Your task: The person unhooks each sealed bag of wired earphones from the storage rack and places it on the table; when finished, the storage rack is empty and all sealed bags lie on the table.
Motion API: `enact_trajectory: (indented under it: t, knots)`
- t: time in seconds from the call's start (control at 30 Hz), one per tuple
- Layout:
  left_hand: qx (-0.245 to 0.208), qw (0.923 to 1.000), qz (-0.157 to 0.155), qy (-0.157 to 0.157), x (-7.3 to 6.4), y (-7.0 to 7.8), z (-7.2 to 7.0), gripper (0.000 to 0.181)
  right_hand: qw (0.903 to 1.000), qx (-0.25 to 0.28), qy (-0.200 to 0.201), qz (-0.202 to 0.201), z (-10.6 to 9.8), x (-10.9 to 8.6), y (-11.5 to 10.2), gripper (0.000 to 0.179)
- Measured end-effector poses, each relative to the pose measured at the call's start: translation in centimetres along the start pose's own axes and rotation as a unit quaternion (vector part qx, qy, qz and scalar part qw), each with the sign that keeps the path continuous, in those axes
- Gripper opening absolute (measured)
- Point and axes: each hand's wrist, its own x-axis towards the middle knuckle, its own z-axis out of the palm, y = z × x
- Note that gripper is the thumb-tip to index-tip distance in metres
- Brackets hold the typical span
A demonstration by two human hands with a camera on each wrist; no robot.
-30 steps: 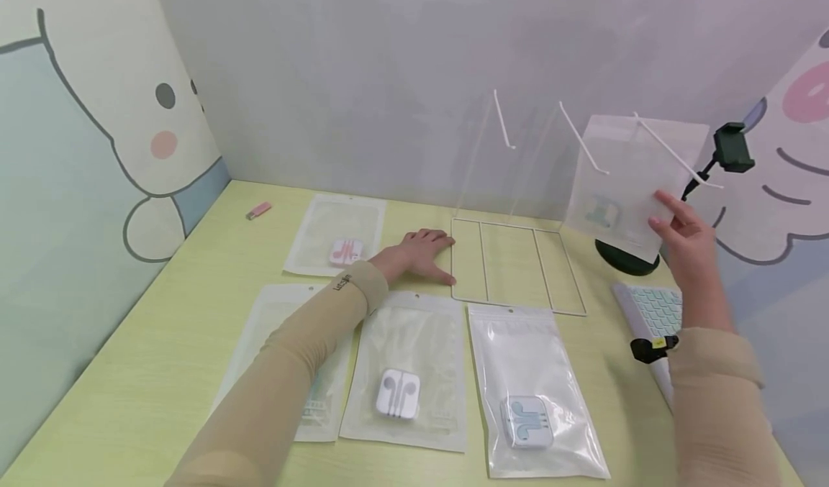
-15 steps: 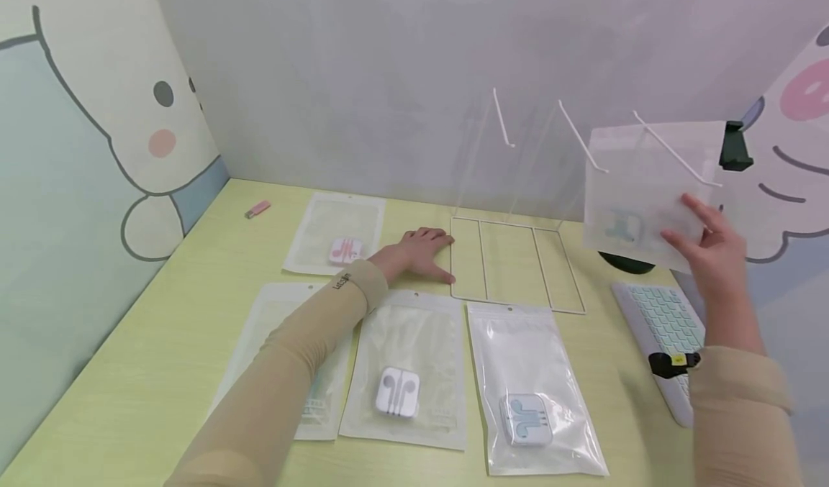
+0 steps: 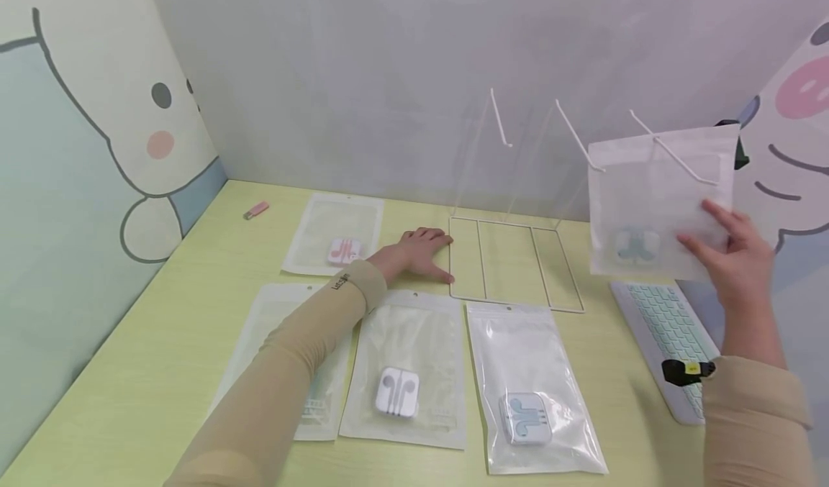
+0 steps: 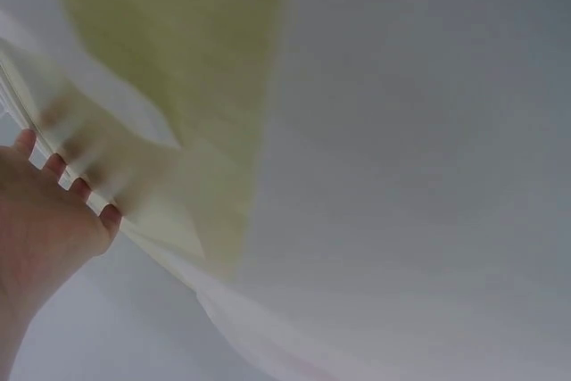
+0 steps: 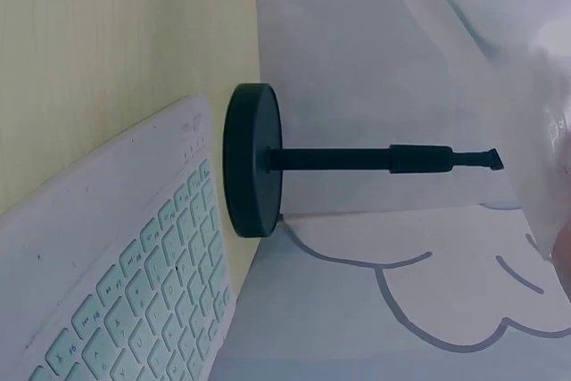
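My right hand [image 3: 745, 260] grips the lower right part of a frosted zip bag [image 3: 637, 203], thumb and index finger on its front. Inside lies an earphone case [image 3: 637, 246] with pale blue-green earphones. The right prong [image 3: 686, 162] of a white wire display rack [image 3: 516, 222] crosses the bag's top edge, its tip standing out in front. My left hand [image 3: 424, 252] rests with spread fingers at the left wire of the rack's base. In the left wrist view, fingertips of a hand [image 4: 53, 220] meet the edge of a blurred translucent sheet. In the right wrist view the bag is partly cut off.
Bagged earphones lie around the table: a pink set [image 3: 345, 251], a grey set [image 3: 398, 392], a blue set [image 3: 527, 419] and a bag [image 3: 278, 300] half under my left sleeve. A keyboard [image 3: 667, 329], a black phone stand [image 5: 254, 162] and a pink USB stick [image 3: 257, 210] are nearby.
My right hand has brought the bag right and forward, out along the right prong, and its front now faces me more squarely. The left hand stays put.
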Motion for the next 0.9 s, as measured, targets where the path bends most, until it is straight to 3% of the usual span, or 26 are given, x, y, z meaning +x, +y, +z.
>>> enact_trajectory:
  t: [0.13, 0.23, 0.4, 0.6, 0.9]
  knots:
    - [0.0, 1.0, -0.001, -0.001, 0.0, 0.1, -0.1, 0.097, 0.9988, -0.041, 0.022, -0.012, -0.4, -0.2, -0.1, 0.058]
    - [0.002, 1.0, -0.002, 0.0, 0.1, 0.0, 0.0, 0.097, 0.9977, -0.062, 0.02, 0.018, -0.7, -0.4, -0.5, 0.059]
    - [0.002, 1.0, 0.0, 0.001, 0.2, -0.1, 0.1, 0.096, 0.9978, -0.044, 0.0, 0.049, -1.6, -0.7, -0.8, 0.063]
    - [-0.004, 1.0, 0.0, -0.004, 0.0, -0.1, 0.0, 0.097, 0.9963, -0.07, -0.009, 0.048, -2.5, -1.3, -0.8, 0.063]
    - [0.0, 1.0, -0.001, 0.0, 0.0, -0.2, -0.1, 0.096, 0.9979, -0.055, -0.006, 0.034, -3.1, -2.4, -0.9, 0.062]
